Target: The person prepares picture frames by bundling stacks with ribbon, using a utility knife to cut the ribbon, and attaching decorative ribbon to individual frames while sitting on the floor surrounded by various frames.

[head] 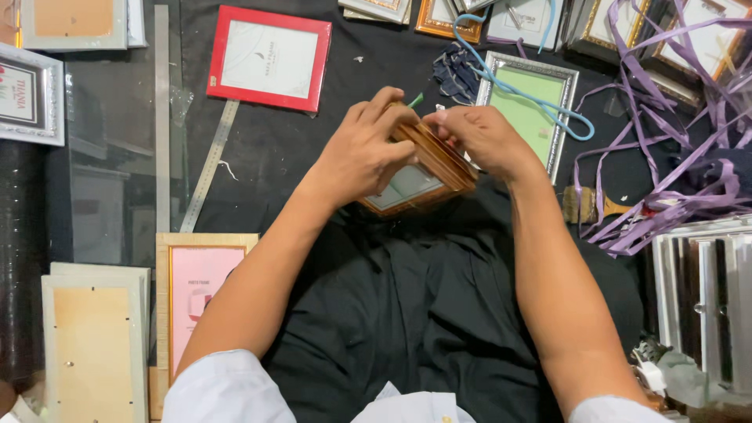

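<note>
Holding a brown wooden picture frame (419, 168) tilted over the black cloth (392, 305), the left hand (364, 149) wraps its near side while the right hand (482, 137) pinches its far top edge, both closed on it. A steady left-hand grip probably helps most here; the purple ribbon (674, 168) lies well apart at right.

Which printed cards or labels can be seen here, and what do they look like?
Red frame, top centre: white printed insert, wrapped in clear film.
Silver frame, far left: white card, dark lettering.
Gold frame, lower left: pink card.
Wooden frame, in both hands: pale insert, print unreadable.
</note>
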